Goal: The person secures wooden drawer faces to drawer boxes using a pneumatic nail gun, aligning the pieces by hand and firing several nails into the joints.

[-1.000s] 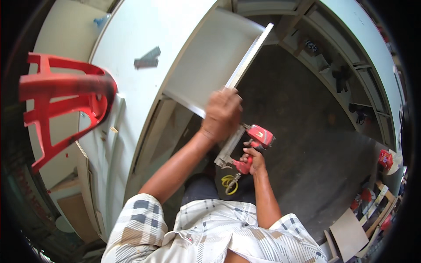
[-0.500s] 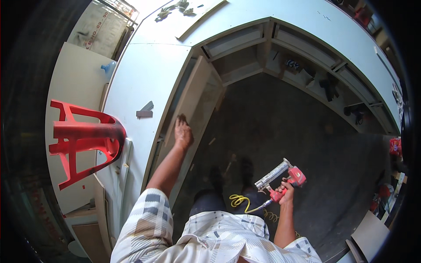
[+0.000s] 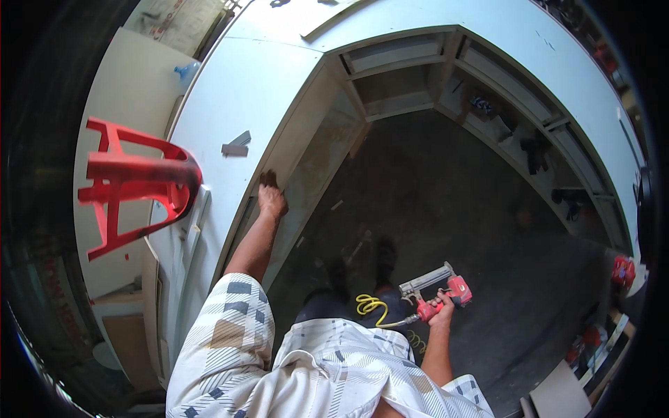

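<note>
My left hand (image 3: 272,199) reaches to the left side of the counter. Its fingers, dark and partly hidden, are on the near end of a long wooden board (image 3: 306,115), which lies along the opening under the white countertop (image 3: 268,76). In my right hand (image 3: 442,313) is a red pneumatic nail gun (image 3: 456,289) with a silver magazine, held by its grip low over the floor and apart from the counter. A yellow coiled air hose (image 3: 371,304) runs from the nail gun's handle, close to my legs.
The counter curves around me, with open compartments (image 3: 394,90) beneath. Small grey strips (image 3: 237,145) lie on its left top. A red plastic stool (image 3: 139,177) rests on its side at the left. Dark tools (image 3: 535,155) sit on the right shelf; boards (image 3: 561,393) lean lower right.
The wooden board was tilted out of the opening and now sits in line with the counter edge, my left hand moving with it. The nail gun has shifted slightly left in view.
</note>
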`<state>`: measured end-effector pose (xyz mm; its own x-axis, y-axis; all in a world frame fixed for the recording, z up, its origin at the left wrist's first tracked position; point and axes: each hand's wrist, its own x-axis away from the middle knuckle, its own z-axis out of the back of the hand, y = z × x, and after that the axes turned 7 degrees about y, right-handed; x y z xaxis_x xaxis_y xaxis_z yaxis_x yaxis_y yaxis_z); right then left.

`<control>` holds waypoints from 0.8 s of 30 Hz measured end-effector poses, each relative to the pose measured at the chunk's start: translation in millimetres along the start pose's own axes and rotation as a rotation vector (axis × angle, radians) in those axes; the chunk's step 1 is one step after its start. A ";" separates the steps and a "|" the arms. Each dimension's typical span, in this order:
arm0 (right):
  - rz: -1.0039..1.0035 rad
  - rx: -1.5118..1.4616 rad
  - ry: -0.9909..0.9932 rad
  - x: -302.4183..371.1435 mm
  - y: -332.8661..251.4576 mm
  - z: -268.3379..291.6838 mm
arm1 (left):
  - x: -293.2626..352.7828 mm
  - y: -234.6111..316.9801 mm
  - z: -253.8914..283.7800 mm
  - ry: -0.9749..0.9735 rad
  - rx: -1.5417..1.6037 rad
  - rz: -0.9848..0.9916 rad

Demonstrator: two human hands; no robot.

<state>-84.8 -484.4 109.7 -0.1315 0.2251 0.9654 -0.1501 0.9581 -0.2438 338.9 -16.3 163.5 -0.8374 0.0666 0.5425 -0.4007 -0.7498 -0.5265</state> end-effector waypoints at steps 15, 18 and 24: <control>-0.062 0.300 0.047 17.6 29.7 -1.6 | 482.1 21.7 -232.5 -0.685 1.135 0.477; -0.111 0.332 0.071 74.2 95.8 55.6 | 610.8 -19.1 -263.7 -0.693 1.286 0.661; -0.010 0.417 -0.021 181.1 155.8 103.9 | 719.6 -102.0 -294.7 -0.594 1.512 0.889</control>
<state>-233.7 -312.7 236.9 -0.1476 0.2086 0.9668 -0.5345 0.8056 -0.2554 -332.4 302.1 414.7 -0.2309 -0.5888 0.7746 0.9433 -0.3305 0.0300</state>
